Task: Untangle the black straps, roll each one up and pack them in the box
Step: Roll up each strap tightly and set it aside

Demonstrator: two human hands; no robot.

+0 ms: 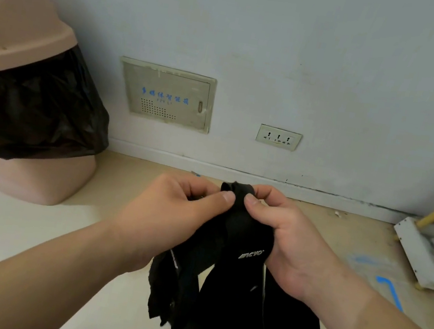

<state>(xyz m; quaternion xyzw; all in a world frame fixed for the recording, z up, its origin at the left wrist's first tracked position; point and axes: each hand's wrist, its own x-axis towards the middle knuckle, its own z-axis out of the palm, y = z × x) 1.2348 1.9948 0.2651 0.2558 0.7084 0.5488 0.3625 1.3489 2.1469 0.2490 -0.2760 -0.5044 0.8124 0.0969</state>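
Above the pale floor (12, 230), to the right of a tan bin (20, 45) lined with a black bag, the black straps (234, 296) hang as one tangled bundle from the two hands. Their loose tails drop out of the bottom of the view, so whether they reach the floor cannot be told. The bundle looks soft, light and limp, more like stretch fabric than stiff webbing. It should fold and roll easily, but it will probably sag and unroll if let go, and the tails are likely to snag on one another. The widest strap, carrying a white logo (251, 254), runs up the middle to a small folded top end (237, 189), which seems the right place to hold for starting a roll. The left hand (170, 214) and right hand (292, 240) meet there, both curled round the cloth. The fingers (221, 197) pinch that end from either side, with the thumbs nearly touching on the near face and the other fingertips hidden behind it. No box shows in view.
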